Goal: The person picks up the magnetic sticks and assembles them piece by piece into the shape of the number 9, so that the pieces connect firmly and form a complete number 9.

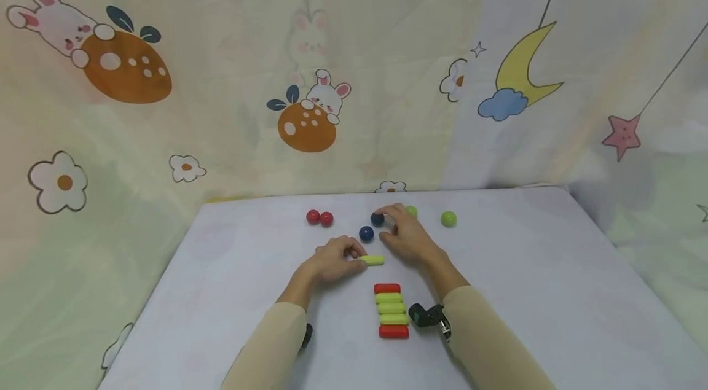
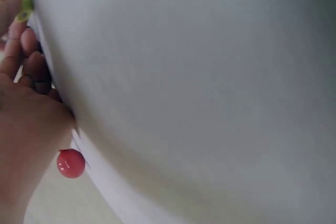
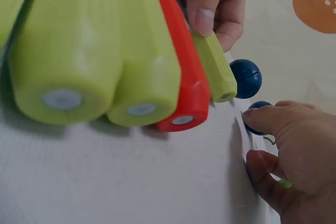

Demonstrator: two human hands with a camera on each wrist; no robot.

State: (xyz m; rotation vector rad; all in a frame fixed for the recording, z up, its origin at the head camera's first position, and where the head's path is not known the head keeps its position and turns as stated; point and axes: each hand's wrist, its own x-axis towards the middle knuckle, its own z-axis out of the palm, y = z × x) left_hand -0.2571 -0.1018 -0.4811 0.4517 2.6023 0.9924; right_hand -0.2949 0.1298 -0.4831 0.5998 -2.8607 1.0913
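In the head view, my left hand [image 1: 334,259] pinches a short yellow-green stick [image 1: 374,260] between thumb and fingers, low over the white table. The stick's end, with a pale dot, faces the right wrist view. My right hand [image 1: 410,237] reaches farther back, a fingertip at a dark blue ball [image 1: 376,220] and the thumb held apart from it. A second blue ball [image 1: 366,234] lies between the two hands. Nearer the body lies a column of sticks: a red stick [image 1: 387,288], several yellow-green sticks [image 1: 391,308], and another red stick [image 1: 394,332].
Two red balls [image 1: 319,218] sit side by side at the back left of the table [image 1: 525,292]. Right of the right hand is a green ball [image 1: 448,218]; another green ball [image 1: 412,210] is partly hidden behind that hand. A printed cloth [image 1: 387,101] hangs along the table's back edge.
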